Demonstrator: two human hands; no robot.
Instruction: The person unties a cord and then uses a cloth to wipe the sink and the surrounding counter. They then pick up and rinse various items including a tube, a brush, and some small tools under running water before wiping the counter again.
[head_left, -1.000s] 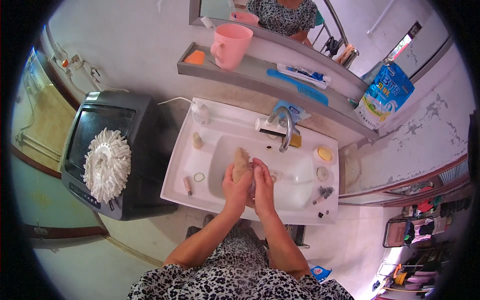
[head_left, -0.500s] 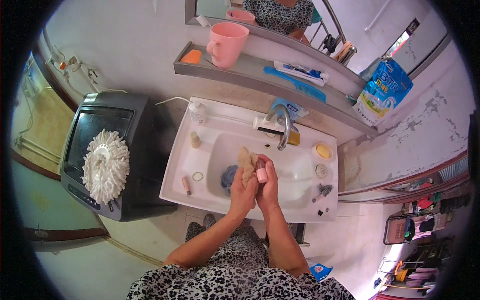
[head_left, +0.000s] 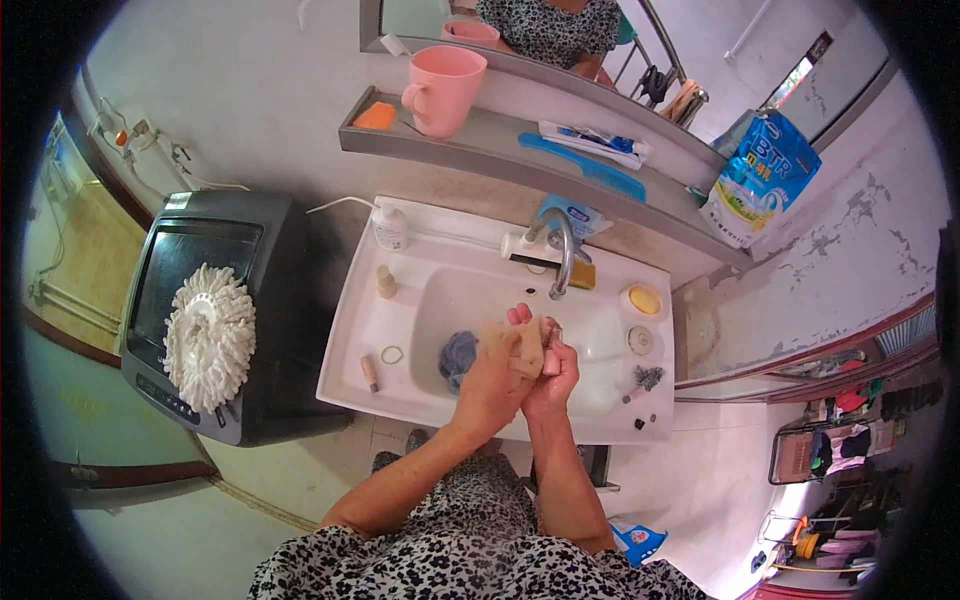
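Observation:
Over the white washbasin [head_left: 345, 340], my left hand [head_left: 487, 388] is closed around a tan cloth [head_left: 527, 350]. My right hand [head_left: 552, 388] grips a small bottle with a pink cap [head_left: 552, 365], and the cloth lies against it. Fingers and cloth partly cover the bottle. A wet blue-grey cloth [head_left: 457, 358] rests in the bowl, left of my hands. Beyond them the chrome faucet [head_left: 568, 250] curves over the bowl; I cannot tell whether water runs.
Left on the rim stand a white bottle [head_left: 390, 228], a small beige bottle [head_left: 386, 282] and a pink tube [head_left: 370, 373]. On the right lie yellow soap [head_left: 645, 299] and a scourer [head_left: 648, 377]. A shelf [head_left: 480, 150] holds a pink mug [head_left: 447, 90]. A mop head [head_left: 208, 335] tops a dark appliance [head_left: 285, 330].
My left hand has brought the tan cloth rightward, across the small bottle. My right hand has shifted slightly right and down, with the bottle still in it.

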